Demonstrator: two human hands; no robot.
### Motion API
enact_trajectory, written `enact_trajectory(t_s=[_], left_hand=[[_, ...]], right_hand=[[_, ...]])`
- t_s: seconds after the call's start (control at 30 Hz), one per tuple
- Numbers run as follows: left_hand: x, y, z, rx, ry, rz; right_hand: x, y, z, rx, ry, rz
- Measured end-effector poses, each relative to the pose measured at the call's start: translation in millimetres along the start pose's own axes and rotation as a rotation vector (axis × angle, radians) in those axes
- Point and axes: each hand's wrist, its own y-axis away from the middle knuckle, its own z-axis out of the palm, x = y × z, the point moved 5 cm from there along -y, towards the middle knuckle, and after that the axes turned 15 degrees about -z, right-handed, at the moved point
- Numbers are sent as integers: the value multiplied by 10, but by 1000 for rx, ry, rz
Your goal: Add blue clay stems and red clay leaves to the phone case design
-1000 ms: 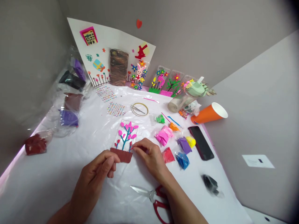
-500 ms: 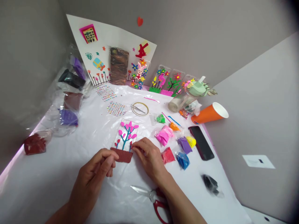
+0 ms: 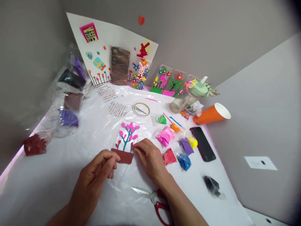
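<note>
A clear phone case [image 3: 119, 136] lies on the table, decorated with a clay plant: teal stems [image 3: 127, 139], pink petals [image 3: 134, 137], small red buds and a ridged brown clay pot [image 3: 124, 157]. My left hand [image 3: 100, 169] is closed at its lower left corner, the index fingertip over the pot's edge and the thumb drawn against the fingers. Whatever it may hold is hidden. On the other side, my right hand [image 3: 148, 157] pinches thumb and index together at the small red bud [image 3: 132, 144] on the right stem. Anything between those fingertips is too small to make out.
Red-handled scissors [image 3: 152, 197] lie partly under my right forearm. Bagged clay, such as a pink packet [image 3: 166, 136], sits to the right near a phone [image 3: 202, 144]. An orange cup [image 3: 209, 115] and a bottle [image 3: 185, 99] stand behind. Gem sheets [image 3: 117, 109] lie farther back.
</note>
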Motion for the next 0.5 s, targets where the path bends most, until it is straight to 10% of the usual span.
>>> enact_trajectory(t_s=[0.5], left_hand=[[17, 10, 13, -11, -5, -34]], right_hand=[[4, -16, 19, -22, 56, 10]])
